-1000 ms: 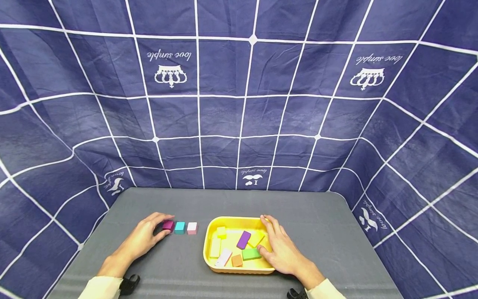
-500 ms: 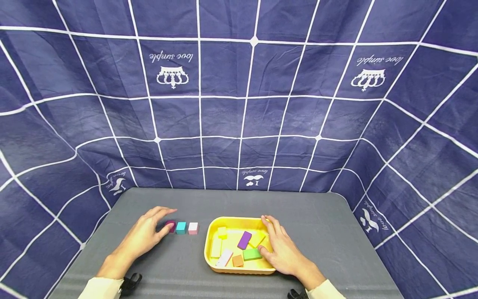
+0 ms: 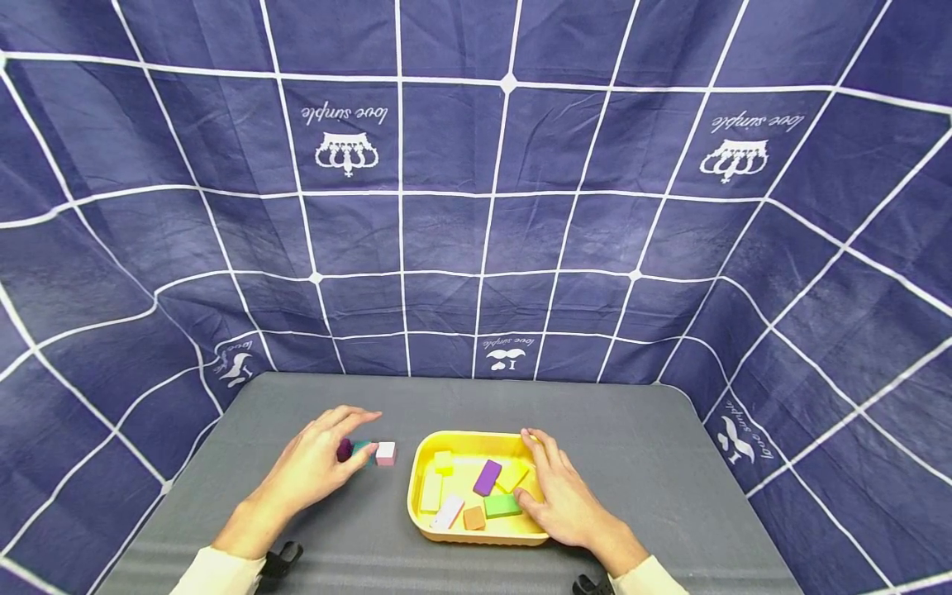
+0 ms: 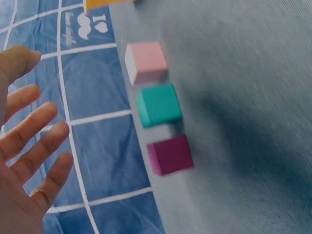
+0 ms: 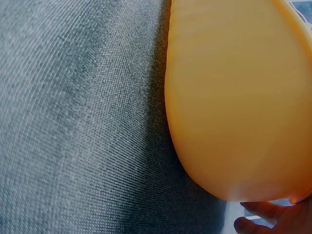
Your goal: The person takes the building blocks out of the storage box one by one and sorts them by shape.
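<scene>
Three blocks stand in a row on the grey table: magenta point(image 3: 345, 450), teal point(image 3: 360, 451) and pink point(image 3: 386, 454). My left hand point(image 3: 312, 463) hovers over the magenta and teal ones, partly covering them, with nothing between its spread fingers. In the left wrist view small gaps separate the magenta block point(image 4: 170, 156), teal block point(image 4: 160, 106) and pink block point(image 4: 146, 63), and the left hand point(image 4: 34, 156) is beside them. My right hand point(image 3: 568, 504) holds the right end of a yellow tray point(image 3: 413, 496), thumb over the inside, other fingers along the rim and outside.
Inside the tray lie a purple block point(image 3: 487, 478), a green block point(image 3: 502, 505), an orange block point(image 3: 473, 518), a white-and-pink block point(image 3: 447, 512) and several yellow ones. A blue curtain point(image 3: 446, 231) with white lines rises behind and beside the table point(image 3: 610, 430).
My left hand has let go of the magenta block, opened and moved right over the teal one. The right hand stays at the tray.
</scene>
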A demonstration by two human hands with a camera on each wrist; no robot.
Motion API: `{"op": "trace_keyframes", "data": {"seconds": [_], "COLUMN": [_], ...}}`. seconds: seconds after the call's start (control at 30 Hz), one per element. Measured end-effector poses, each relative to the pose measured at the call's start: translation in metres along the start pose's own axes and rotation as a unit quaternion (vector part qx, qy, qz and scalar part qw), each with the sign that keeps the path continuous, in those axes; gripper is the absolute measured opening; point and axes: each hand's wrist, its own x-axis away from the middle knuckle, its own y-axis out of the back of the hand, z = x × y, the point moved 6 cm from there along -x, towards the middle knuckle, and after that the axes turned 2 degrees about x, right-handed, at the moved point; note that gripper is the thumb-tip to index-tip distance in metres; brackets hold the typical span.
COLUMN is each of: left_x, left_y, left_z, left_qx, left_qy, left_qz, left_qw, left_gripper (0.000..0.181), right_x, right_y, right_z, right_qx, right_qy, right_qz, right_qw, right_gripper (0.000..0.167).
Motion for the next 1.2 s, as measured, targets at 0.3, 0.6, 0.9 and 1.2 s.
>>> {"op": "trace_keyframes", "data": {"seconds": [0.3, 0.6, 0.9, 1.2], "left_x": [-0.014, -0.028, -0.040, -0.051], "left_y": [-0.012, -0.030, -0.047, -0.069], "left_z": [-0.029, -0.054, -0.077, -0.090], "left_qx": [0.020, 0.039, 0.069, 0.077], "left_qy": [-0.030, -0.058, -0.111, -0.109], "left_qz": [0.029, 0.080, 0.158, 0.260], "left_qw": [0.9990, 0.9944, 0.9788, 0.9563], "left_gripper": [0.048, 0.048, 0.046, 0.047], "right_x": [0.001, 0.001, 0.002, 0.001], "right_y": [-0.001, 0.001, 0.001, 0.001], "right_z": [-0.001, 0.001, 0.001, 0.001], "right_qx": [-0.009, -0.002, -0.003, -0.004], "right_qy": [-0.005, 0.005, 0.008, 0.003], "right_qz": [0.006, -0.006, -0.014, -0.004], "right_qw": [0.9999, 1.0000, 0.9999, 1.0000], "right_gripper": [0.088, 0.087, 0.087, 0.088]}}
